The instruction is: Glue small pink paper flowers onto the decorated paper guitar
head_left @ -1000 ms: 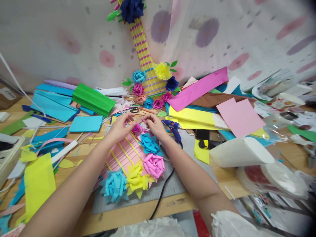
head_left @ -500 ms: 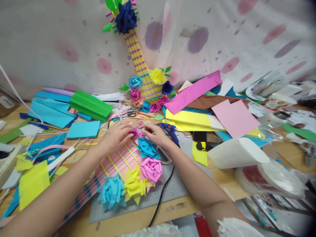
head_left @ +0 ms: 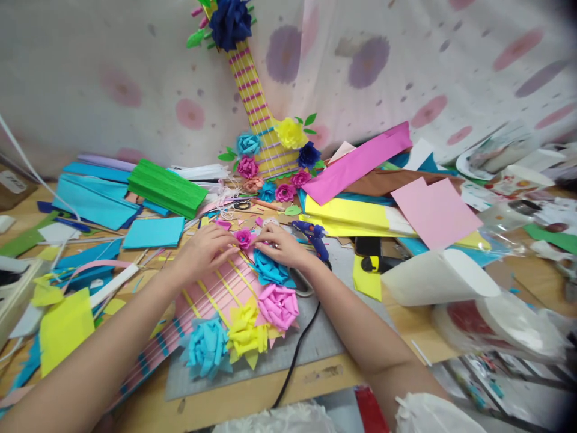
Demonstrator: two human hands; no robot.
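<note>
Between my two hands is a small magenta paper flower [head_left: 244,239], at the upper end of a pink paper guitar [head_left: 211,294] with yellow strips and strings. My left hand [head_left: 205,255] has its fingers bent and their tips against the flower's left side. On the opposite side, my right hand [head_left: 283,245] pinches at its edge, the fingertips partly hidden. Below my right hand sits a blue paper flower [head_left: 271,268]. Further down the guitar are a pink flower [head_left: 278,307], a yellow flower [head_left: 247,332] and a light blue flower [head_left: 207,347].
A blue glue gun [head_left: 312,236] lies right of my right hand, its black cord [head_left: 295,355] crossing the grey cutting mat [head_left: 324,337]. A yellow paper guitar [head_left: 252,96] leans at the back. Green crepe paper [head_left: 166,189] lies left, a white paper roll [head_left: 442,276] right.
My fingers have shifted slightly apart, so more of the magenta flower shows between them. The view has moved a little.
</note>
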